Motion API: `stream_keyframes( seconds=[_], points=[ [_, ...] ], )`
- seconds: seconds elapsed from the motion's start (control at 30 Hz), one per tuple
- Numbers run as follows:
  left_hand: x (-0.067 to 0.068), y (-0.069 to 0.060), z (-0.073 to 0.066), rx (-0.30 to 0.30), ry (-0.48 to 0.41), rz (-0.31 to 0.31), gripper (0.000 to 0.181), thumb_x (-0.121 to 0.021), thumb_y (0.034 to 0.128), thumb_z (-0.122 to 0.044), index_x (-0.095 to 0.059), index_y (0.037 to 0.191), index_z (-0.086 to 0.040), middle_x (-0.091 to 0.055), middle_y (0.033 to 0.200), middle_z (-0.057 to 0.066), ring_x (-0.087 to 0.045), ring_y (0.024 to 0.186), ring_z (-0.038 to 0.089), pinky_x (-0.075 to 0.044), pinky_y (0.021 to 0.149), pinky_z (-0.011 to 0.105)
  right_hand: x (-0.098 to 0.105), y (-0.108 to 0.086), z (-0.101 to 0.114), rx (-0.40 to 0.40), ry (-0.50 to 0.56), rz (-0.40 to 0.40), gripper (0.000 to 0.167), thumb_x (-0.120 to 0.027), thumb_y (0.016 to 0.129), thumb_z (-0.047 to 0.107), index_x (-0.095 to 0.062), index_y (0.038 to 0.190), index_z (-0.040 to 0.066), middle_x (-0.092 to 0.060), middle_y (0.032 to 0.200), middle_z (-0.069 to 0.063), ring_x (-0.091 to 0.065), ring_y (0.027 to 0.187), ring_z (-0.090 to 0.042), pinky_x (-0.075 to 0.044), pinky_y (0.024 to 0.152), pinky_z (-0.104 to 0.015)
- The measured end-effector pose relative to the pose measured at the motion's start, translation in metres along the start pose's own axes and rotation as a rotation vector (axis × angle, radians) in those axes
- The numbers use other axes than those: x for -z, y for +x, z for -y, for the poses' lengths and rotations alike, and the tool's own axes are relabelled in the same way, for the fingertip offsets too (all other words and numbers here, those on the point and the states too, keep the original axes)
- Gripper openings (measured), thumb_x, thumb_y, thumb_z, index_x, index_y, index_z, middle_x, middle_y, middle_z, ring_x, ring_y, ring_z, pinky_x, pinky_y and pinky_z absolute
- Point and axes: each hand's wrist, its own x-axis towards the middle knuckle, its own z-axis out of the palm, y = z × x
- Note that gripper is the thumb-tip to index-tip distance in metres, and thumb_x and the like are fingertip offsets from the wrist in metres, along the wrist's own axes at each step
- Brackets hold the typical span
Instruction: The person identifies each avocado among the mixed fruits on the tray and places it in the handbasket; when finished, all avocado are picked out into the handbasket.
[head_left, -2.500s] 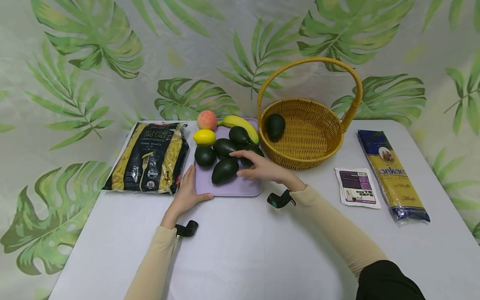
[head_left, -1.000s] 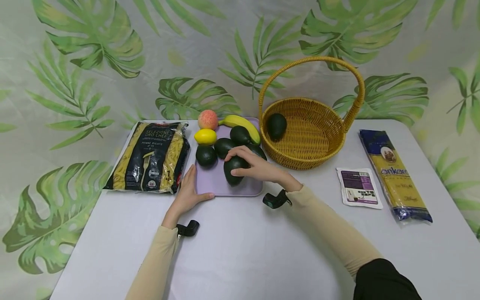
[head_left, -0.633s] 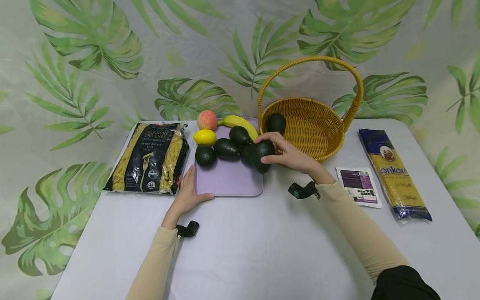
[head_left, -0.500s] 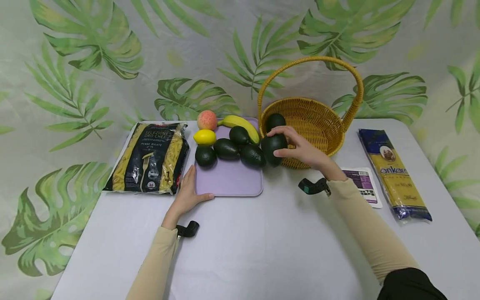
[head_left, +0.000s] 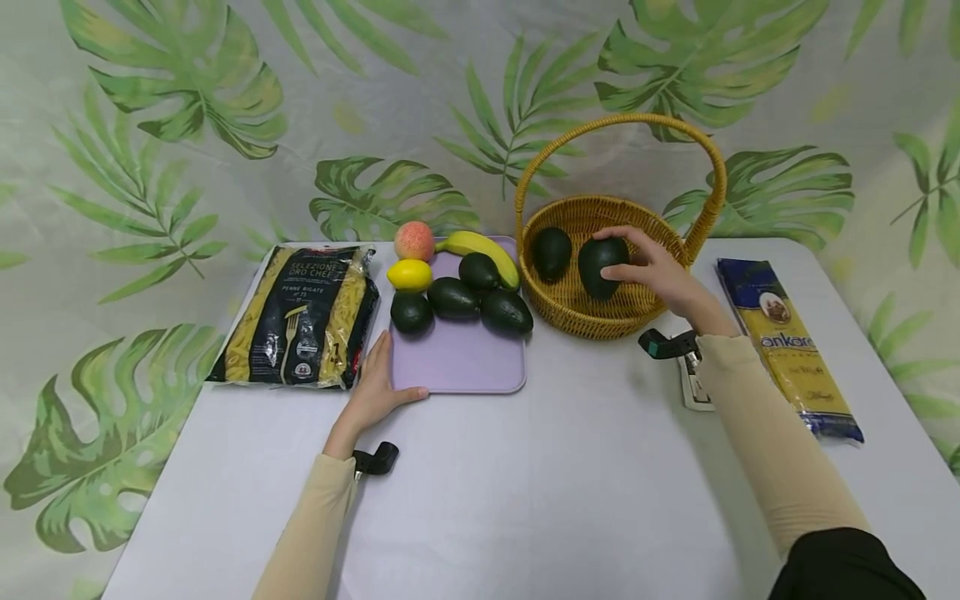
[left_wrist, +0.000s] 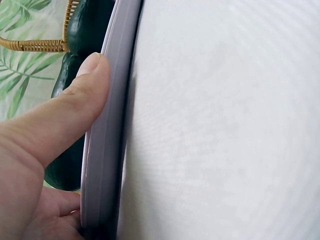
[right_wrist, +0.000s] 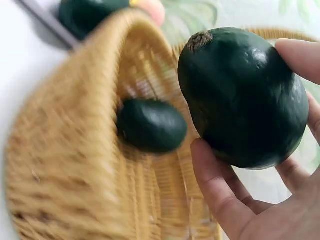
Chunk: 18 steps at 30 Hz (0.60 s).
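My right hand (head_left: 654, 273) grips a dark green avocado (head_left: 602, 268) between thumb and fingers. It holds the fruit over the wicker basket (head_left: 542, 308); in the right wrist view the held avocado (right_wrist: 242, 100) shows its brown stem end. Another avocado (head_left: 551, 254) lies inside the basket at its left. My left hand (head_left: 373, 390) rests at the front left corner of the lilac tray (head_left: 457, 367), fingers straight along its left side. In the left wrist view the thumb (left_wrist: 75, 102) touches the tray's rim (left_wrist: 107, 135). Several avocados (head_left: 453, 298) lie on the tray.
A banana (head_left: 483, 250), a lemon (head_left: 408, 275) and a peach (head_left: 414, 240) sit at the tray's back. A penne bag (head_left: 294, 317) lies left of it. Right of the basket lie a pasta packet (head_left: 787, 342) and a white sachet (head_left: 693, 387), partly covered by the right arm.
My right hand has picked up the front avocado from the tray and carried it right, over the basket. The left hand has stayed at the tray's corner.
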Motion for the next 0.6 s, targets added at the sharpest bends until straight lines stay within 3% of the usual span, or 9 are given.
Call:
stream_keyframes(
  seconds=[0.1, 0.27, 0.43, 0.6],
  points=[
    [0.000, 0.000, 0.000, -0.009, -0.003, -0.003, 0.112, -0.080, 0.0781, -0.026, 0.000, 0.149, 0.008, 0.003, 0.157, 0.024, 0.003, 0.143, 0.038, -0.005, 0.112, 0.055, 0.012, 0.011, -0.001, -0.017, -0.014, -0.025, 0.051, -0.063, 0.093, 0.021, -0.044, 0.140, 0.017, -0.029, 0.146, -0.004, -0.052, 0.102, -0.024, -0.041, 0.089, -0.044],
    [0.000, 0.001, 0.002, -0.012, 0.001, -0.005, 0.113, -0.081, 0.0780, -0.026, -0.001, 0.149, 0.008, 0.002, 0.156, 0.025, 0.003, 0.142, 0.038, -0.005, 0.112, 0.055, 0.026, 0.034, -0.002, -0.048, -0.019, -0.044, 0.053, -0.063, 0.094, 0.023, -0.042, 0.142, 0.018, -0.020, 0.152, -0.007, -0.047, 0.107, -0.022, -0.043, 0.084, -0.037],
    [-0.001, 0.002, 0.004, 0.006, 0.012, 0.000, 0.114, -0.081, 0.0778, -0.027, 0.000, 0.150, 0.007, 0.003, 0.157, 0.023, 0.003, 0.143, 0.037, -0.005, 0.113, 0.054, 0.030, 0.054, -0.005, -0.080, -0.067, -0.062, 0.054, -0.062, 0.094, 0.025, -0.042, 0.143, 0.018, -0.017, 0.153, -0.007, -0.041, 0.103, -0.025, -0.040, 0.074, -0.032],
    [-0.001, 0.002, 0.004, 0.009, 0.020, -0.003, 0.114, -0.081, 0.0771, -0.027, 0.000, 0.150, 0.007, 0.003, 0.157, 0.024, 0.003, 0.142, 0.039, -0.006, 0.112, 0.055, 0.029, 0.070, -0.009, -0.092, -0.091, -0.042, 0.055, -0.061, 0.095, 0.022, -0.040, 0.145, 0.013, -0.014, 0.156, -0.008, -0.044, 0.099, -0.023, -0.044, 0.070, -0.029]
  ],
)
